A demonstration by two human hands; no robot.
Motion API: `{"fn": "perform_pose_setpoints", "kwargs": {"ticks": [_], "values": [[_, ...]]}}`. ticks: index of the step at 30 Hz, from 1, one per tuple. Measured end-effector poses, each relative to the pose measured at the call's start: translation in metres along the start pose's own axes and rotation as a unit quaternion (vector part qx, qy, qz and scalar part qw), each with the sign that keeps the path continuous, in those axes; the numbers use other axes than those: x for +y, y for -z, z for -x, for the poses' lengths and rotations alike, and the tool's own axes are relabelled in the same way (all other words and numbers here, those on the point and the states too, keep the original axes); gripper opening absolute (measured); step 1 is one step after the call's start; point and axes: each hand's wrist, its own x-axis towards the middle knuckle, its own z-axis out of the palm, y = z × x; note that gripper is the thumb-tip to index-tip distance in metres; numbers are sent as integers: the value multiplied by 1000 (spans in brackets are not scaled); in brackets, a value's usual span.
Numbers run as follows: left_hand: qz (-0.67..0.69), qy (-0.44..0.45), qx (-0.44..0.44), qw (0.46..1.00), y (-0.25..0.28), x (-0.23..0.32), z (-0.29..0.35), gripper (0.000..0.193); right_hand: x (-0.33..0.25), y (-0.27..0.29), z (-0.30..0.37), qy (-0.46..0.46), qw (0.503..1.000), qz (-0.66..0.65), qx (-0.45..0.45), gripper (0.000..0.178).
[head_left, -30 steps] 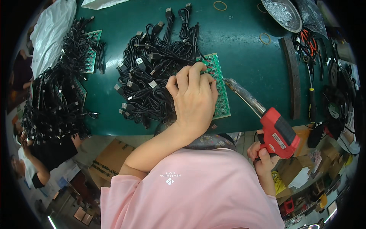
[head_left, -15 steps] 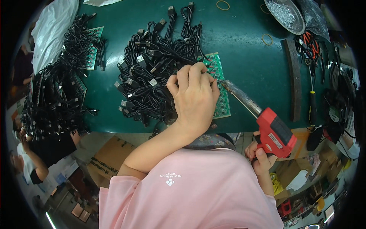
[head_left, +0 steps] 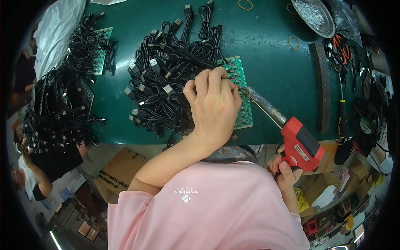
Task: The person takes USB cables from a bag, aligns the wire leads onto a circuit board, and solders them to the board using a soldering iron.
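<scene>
My left hand (head_left: 212, 106) lies over the left side of a green circuit board (head_left: 246, 112), fingers curled and pinched. A short red wire end shows at its fingertips, apparently from a black USB cable that the hand mostly hides. Several more red wire ends sit on the board above my fingers. In my right hand (head_left: 285, 168) is the grip of a red and black soldering gun (head_left: 302, 143). Its tip meets the board beside my left fingertips; exact contact is too small to tell. Left of the board spreads a heap of bundled black USB cables (head_left: 160, 89).
More black cables (head_left: 58, 112) with boards lie at the left, beside a white plastic bag (head_left: 58, 33). A metal dish (head_left: 314, 18) of clear bits stands far right. A dark bar (head_left: 321, 87) and a screwdriver (head_left: 341, 118) lie at the right. Another person sits lower left.
</scene>
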Motion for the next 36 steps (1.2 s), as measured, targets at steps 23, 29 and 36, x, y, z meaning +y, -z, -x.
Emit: {"fn": "perform_pose_setpoints", "kwargs": {"ticks": [23,29,36], "values": [[-5,-6,-8,1000,3,0,-1,16,-15,0,-1,14,1000,12,7,55],[36,-66,-30,997,10,-9,-5,19,-10,4,1,22,1000,4,1,53],[65,-106,-99,987,18,-16,-15,17,-8,5,5,12,1000,-10,14,47]]}}
